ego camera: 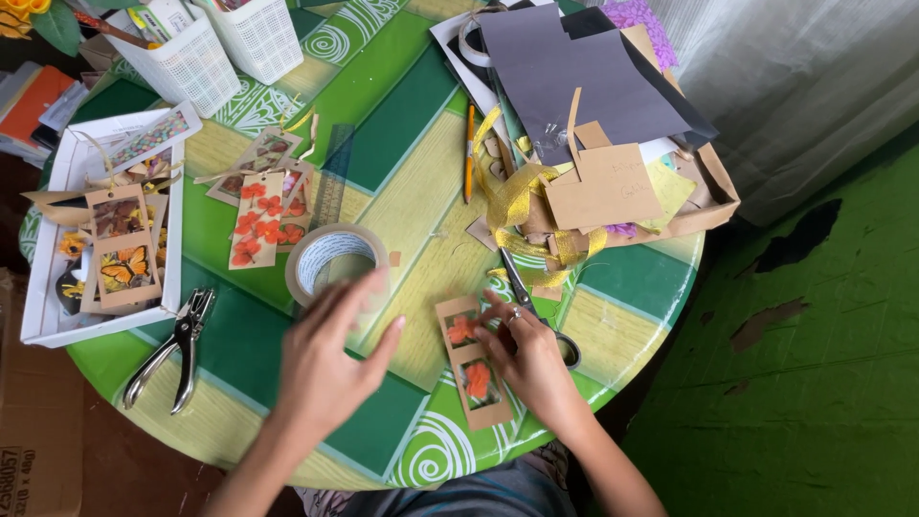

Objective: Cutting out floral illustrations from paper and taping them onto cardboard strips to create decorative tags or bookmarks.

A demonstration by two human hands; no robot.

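My right hand (525, 352) rests on a brown card bookmark (472, 362) with two windows showing orange pressed flowers; its fingers press the card's right edge onto the green patterned round table (402, 124). My left hand (330, 356) hovers blurred and open just left of the card, fingers spread, right below a roll of clear tape (331, 260). It holds nothing that I can see. Scissors (532, 304) lie partly under my right hand.
A metal hole punch (175, 347) lies at the left front. A white tray (57, 287) holds finished bookmarks, and more lie beside a clear ruler (333, 177). A cardboard lid (708, 191) with paper scraps, gold ribbon and dark sheets sits far right. White baskets (206, 48) stand behind.
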